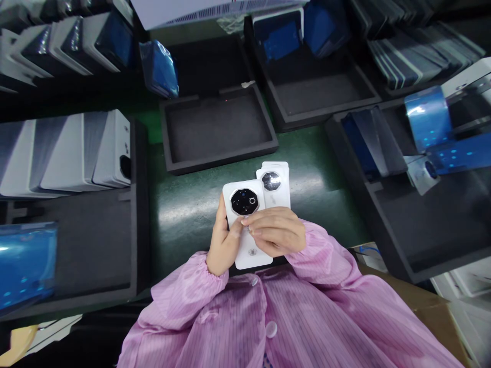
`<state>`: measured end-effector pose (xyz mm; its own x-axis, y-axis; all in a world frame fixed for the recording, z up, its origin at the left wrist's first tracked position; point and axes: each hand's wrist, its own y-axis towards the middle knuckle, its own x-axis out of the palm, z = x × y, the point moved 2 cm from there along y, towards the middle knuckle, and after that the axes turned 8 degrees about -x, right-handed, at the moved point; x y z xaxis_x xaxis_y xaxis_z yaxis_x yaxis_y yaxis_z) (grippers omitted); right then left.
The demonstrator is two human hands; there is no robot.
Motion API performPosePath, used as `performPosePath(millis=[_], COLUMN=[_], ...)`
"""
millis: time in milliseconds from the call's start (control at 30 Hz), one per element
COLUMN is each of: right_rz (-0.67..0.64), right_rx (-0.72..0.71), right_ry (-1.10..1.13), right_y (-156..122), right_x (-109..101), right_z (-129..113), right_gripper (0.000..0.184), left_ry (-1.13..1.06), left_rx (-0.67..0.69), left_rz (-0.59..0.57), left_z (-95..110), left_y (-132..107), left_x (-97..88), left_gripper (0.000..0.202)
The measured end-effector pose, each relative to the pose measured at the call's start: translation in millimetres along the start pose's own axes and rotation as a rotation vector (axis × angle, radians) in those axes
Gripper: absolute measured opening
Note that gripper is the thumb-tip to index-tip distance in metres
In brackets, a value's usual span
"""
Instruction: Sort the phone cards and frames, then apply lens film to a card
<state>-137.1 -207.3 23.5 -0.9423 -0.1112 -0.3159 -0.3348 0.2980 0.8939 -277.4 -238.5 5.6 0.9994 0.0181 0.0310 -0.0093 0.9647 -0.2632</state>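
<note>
My left hand [222, 240] is wrapped round the left edge of a white phone back cover [245, 225] with a black octagonal camera ring, held face up close to my chest. My right hand [274, 230] lies across the cover's middle, its fingertips pinched together on the surface over something too small to name. A second white cover [274, 181] with a shiny round camera ring lies on the green table just behind the first, partly under it. Pink striped sleeves cover both my arms.
Black foam trays surround the green mat [184, 204]: one without parts ahead [217, 128], another at the back right [322, 92], a large one on the right [422, 214]. White covers stand in rows at left [69, 153]. Blue film pieces lie at left [23, 266] and right [429, 117].
</note>
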Motion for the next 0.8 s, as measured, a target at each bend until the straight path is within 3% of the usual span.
performPosePath(millis=[800], right_rz=[-0.023], right_rx=[-0.038], right_ry=[-0.066], right_y=[-2.4], right_x=[-0.2], right_z=[2.6], right_gripper=[0.020], left_ry=[0.064], left_rx=[0.056], left_rz=[0.034], left_z=[0.4], left_y=[-2.2], left_x=[-1.6], left_gripper=[0.060])
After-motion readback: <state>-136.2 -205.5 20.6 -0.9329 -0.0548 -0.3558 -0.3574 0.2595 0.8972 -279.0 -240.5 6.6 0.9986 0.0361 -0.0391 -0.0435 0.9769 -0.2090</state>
